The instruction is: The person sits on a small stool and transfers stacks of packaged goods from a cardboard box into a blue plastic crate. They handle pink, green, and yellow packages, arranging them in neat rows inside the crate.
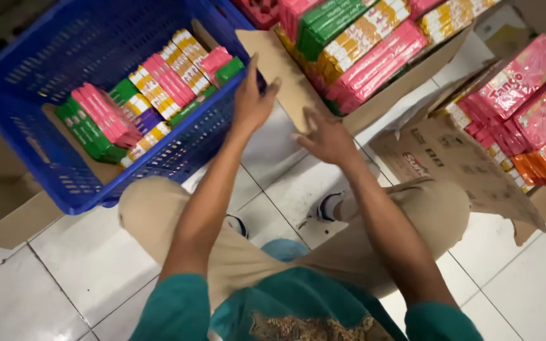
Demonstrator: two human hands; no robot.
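My left hand [252,101] is open and holds nothing; its fingers touch the rim of the blue basket [45,82], just beside the green packet [229,69] at the end of the row. My right hand [327,139] is open and empty too, hanging over the floor [285,183], near the cardboard box [298,82] of packets in front of it. I think I should keep the rows neat and press each packet snug against the next.

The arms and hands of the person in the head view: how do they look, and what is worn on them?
Both forearms are bare. Short teal sleeves cover only the upper arms. The left hand and the right hand wear no gloves; no ring, watch or bracelet shows.
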